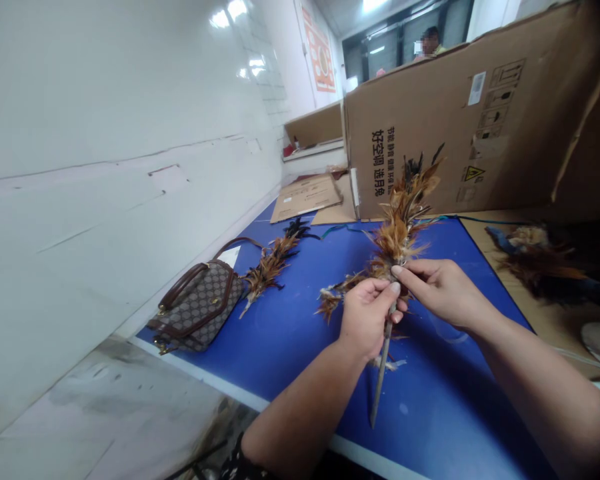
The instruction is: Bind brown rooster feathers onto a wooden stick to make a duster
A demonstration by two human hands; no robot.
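Note:
A feather duster [400, 230] with brown and black plumes stands tilted in front of me, its thin stick pointing down toward the near edge of the table. My left hand [367, 317] is closed round the stick just below the feathers. Right above it, my right hand [437, 290] pinches at the base of the plumes with thumb and fingers; whether it grips the stick or only feathers is hidden. Loose brown feathers [330, 303] lie beside my left hand, and a few pale scraps [387, 364] rest on the table behind the stick.
On the blue table [290, 340] a patterned handbag [200, 307] sits at left, with a feather bundle [273, 263] beside it. A large cardboard box [430, 133] stands behind. More feathers [545, 260] lie at right. Flat cardboard [307, 197] lies at the back; a person [430, 43] is beyond.

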